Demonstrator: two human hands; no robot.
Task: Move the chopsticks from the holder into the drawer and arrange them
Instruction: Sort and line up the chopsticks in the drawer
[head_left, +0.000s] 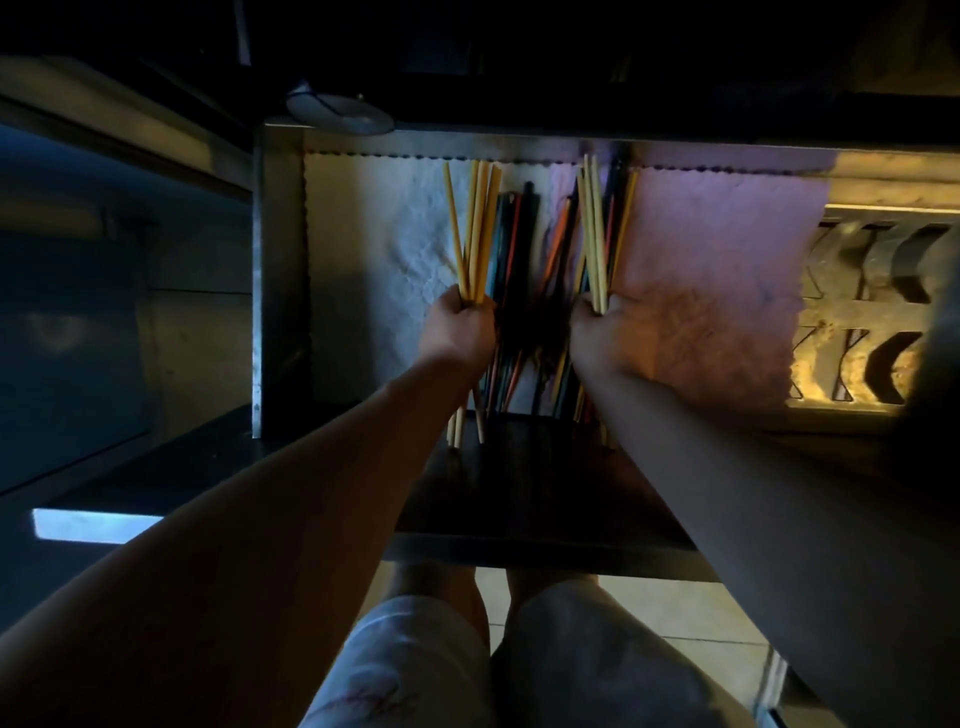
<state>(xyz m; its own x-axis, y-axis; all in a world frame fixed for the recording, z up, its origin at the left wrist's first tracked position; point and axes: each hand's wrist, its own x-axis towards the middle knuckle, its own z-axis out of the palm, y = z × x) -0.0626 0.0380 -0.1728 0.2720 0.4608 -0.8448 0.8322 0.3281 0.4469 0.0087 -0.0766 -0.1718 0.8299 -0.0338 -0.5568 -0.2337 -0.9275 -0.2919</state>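
An open steel drawer (278, 270) lined with a white cloth (374, 234) lies in front of me. My left hand (457, 327) grips a bundle of pale wooden chopsticks (475, 228) that fans out toward the drawer's back. My right hand (602, 332) grips a second bundle of wooden chopsticks (592, 234). Between the two hands lies a pile of dark, orange and blue chopsticks (524, 249) on the cloth. The chopstick holder is not in view.
A perforated metal rack (872, 306) lit yellow fills the drawer's right side. A round metal lid or dish (337, 109) sits on the dark counter behind the drawer. The drawer's dark front panel (535, 493) is above my knees. The scene is dim.
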